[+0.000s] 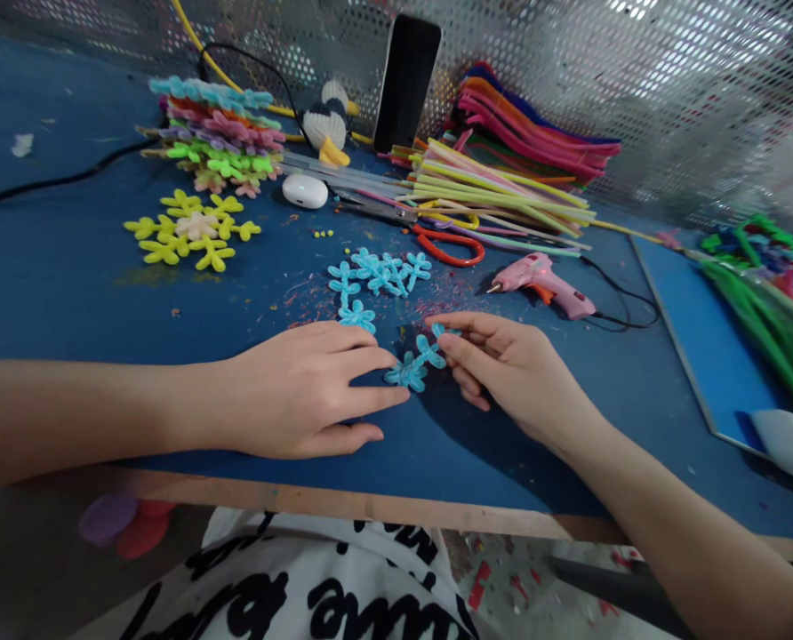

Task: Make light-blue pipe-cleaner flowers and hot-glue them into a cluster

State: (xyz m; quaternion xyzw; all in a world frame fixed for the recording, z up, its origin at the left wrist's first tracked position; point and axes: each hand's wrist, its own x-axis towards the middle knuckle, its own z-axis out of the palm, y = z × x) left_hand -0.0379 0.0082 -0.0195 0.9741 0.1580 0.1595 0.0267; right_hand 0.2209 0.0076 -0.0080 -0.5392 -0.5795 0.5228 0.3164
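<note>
Evidently for fine control, the right hand [513, 360] pinches a blue fuzzy sprig [429, 352]; the left hand [303, 387] lies loosely spread, perhaps steadying its flowered end [406, 373]

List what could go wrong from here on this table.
The pink glue gun lies just beyond the right hand; if its bare nozzle is hot, a finger could get burned. The right hand pinches one end of the fuzzy blue piece, so a hard tug might bend it. The phone stands on end at the back, so a bump could topple it.
</note>
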